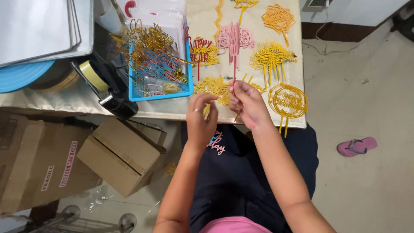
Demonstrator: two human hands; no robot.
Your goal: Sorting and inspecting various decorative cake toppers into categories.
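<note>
A thin gold plastic cake topper (214, 87) with cut-out lettering and stick legs lies flat at the table's near edge, partly hidden by fingers

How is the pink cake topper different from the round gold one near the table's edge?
The pink cake topper is pink and spread wide, with a red stick; the round gold cake topper is gold, ring-shaped, with two gold sticks. The pink one lies farther up the table, and its stick reaches down to the right hand. The gold one's sticks hang past the table edge, untouched. Both lie flat and are lacy cut-outs.
</note>
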